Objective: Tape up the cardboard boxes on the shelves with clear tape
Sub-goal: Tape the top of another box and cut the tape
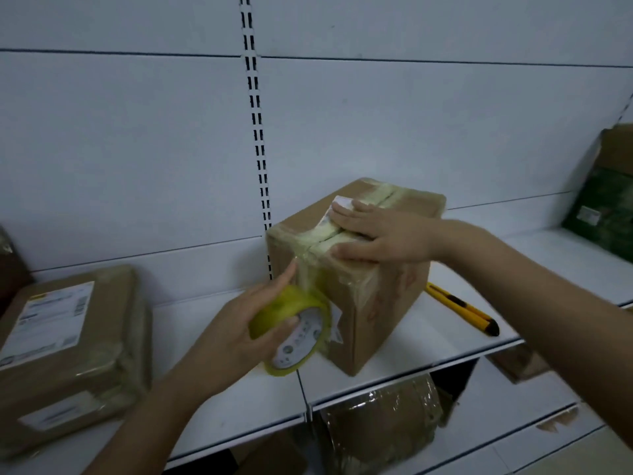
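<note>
Leftmost on the white shelf (445, 341) I see a flat cardboard parcel (68, 354) with a white shipping label on its top, already wrapped in glossy tape. Moving right, my left hand (239, 323) grips the yellowish tape roll (294, 330), fingers curled over its rim and the thumb reaching toward the box edge. The roll sits against the near-left face of the cardboard box (356, 269), and a strip of clear tape (308, 272) runs up from it over the box's top edge. That box stands upright in the middle of the shelf, just in front of the slotted upright (257, 132) of the back panel, with layers of tape along its top seam. My right hand (380, 234) lies flat on the box top, fingers spread straight and pressing down across the seam, holding nothing. Just beside the box on its right, a yellow and black utility knife (462, 308) lies on the shelf. Farther right, a dark green box (603, 207) sits at the frame's edge. Below the shelf I can make out more wrapped parcels (380, 426) on a lower level.
</note>
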